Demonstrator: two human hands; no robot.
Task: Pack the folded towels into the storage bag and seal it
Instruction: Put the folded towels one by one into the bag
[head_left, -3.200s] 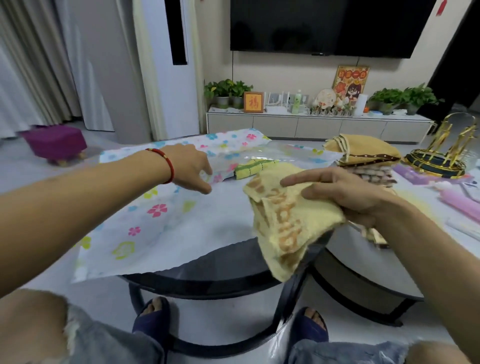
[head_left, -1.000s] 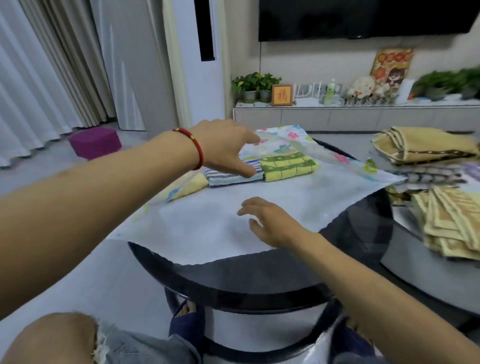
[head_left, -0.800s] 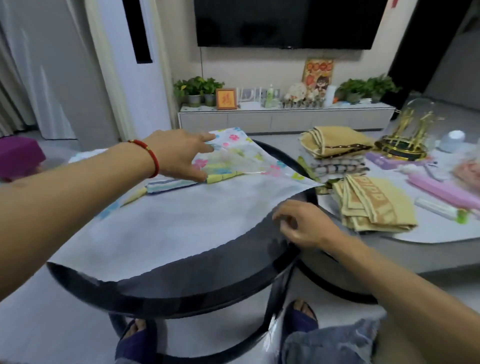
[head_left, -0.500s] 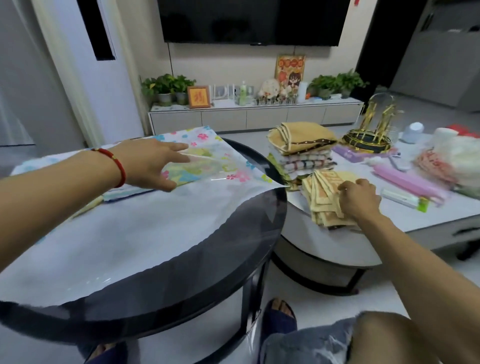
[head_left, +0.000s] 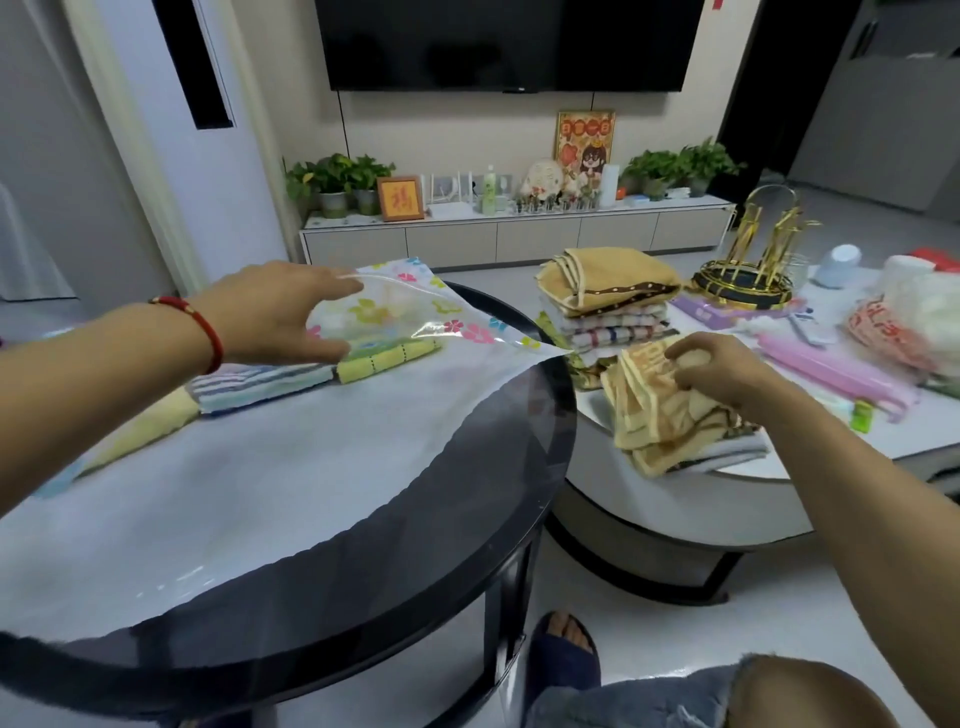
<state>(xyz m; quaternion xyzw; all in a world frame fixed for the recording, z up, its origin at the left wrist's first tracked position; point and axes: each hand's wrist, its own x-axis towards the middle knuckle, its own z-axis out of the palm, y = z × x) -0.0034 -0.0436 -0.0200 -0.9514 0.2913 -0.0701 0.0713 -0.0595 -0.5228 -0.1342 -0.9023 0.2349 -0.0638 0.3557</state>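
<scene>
Holding the storage bag mouth lifted with spread left hand, the person's right hand closed on a tan folded towel on the side table, apparently next needing sliding inside beside those packed.

The small picture frame on the long cabinet has one gold sign on red — it looks like the Chinese word 福; the poster by the wall has a row of red signs across its top, too small to read; the yellow towel under the right hand has big orange letters woven in, but they are folded and blurry — they cannot be read.
</scene>
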